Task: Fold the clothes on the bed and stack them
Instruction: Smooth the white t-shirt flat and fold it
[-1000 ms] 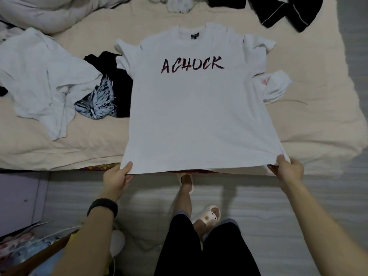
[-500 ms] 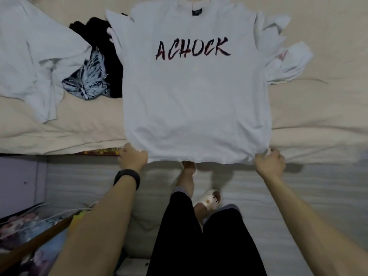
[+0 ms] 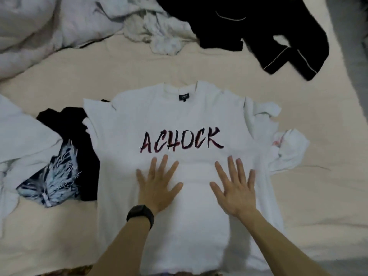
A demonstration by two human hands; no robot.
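Observation:
A white T-shirt (image 3: 185, 118) printed "ACHOCK" lies flat, front up, in the middle of the beige bed (image 3: 318, 196), its hem hanging over the near edge. My left hand (image 3: 158, 187), with a black wristband, presses flat on the shirt just below the print, fingers spread. My right hand (image 3: 236, 188) lies flat beside it on the shirt's right half, fingers also spread. Neither hand holds any cloth. Under the shirt's right sleeve a crumpled white garment (image 3: 288, 154) with a red mark sticks out.
A black T-shirt with a pale blue graphic (image 3: 59, 166) lies left of the white shirt, partly under a white garment (image 3: 22, 144). Black clothes with white piping (image 3: 268, 36) lie at the back right. A rumpled pale duvet (image 3: 39, 26) and white cloth (image 3: 157, 30) fill the back left.
Both hands have let go of the shirt's bottom hem and moved up onto its chest, now lying flat. The view has shifted forward over the bed.

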